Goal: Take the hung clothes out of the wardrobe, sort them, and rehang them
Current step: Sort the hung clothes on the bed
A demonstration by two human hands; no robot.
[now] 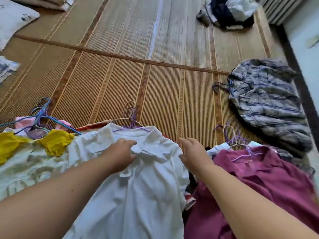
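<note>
On the woven mat [120, 75], near centre, lies one white shirt [138, 195] on a purple hanger [132, 116]. The left hand [120, 152] pinches its collar. The right hand [193, 152], loosely spread, lies just beside the right shoulder. Soft, light and floppy, the shirt is probably best lifted by the hanger hook. Around it are one maroon shirt [267, 178] to the right, one yellow-trimmed garment [55, 144] to the left and one grey plaid shirt [267, 104] far right.
</note>
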